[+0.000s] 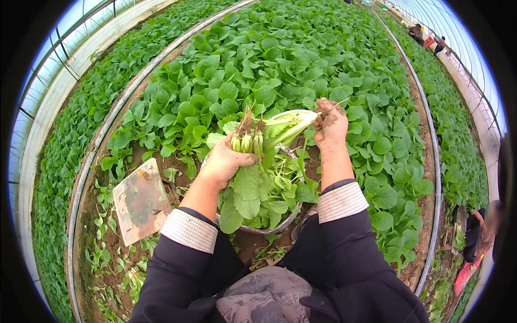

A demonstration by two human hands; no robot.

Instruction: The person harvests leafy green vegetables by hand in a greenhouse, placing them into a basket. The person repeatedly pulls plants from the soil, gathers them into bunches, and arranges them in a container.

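Observation:
My left hand [229,158] grips a bunch of leafy greens [247,144] by the pale stems, its soil-caked roots pointing up and its leaves hanging down. To the right, my muddy right hand [330,125] holds a single leafy green plant [297,122] at its root end, with a thin root sticking out past the fingers. That plant's leaves reach toward the bunch; whether they touch it is hard to tell. Beneath both hands, between my legs, stands a round basin [271,231] with loose greens [282,202] in it.
A dirty flat board [141,202] is tilted at the left above soil with scattered leaves. A tied bundle of greens [136,278] lies lower left. Dense green plants [258,60] fill the bed ahead, with hoses [434,177] along its sides. Another person [474,234] sits at far right.

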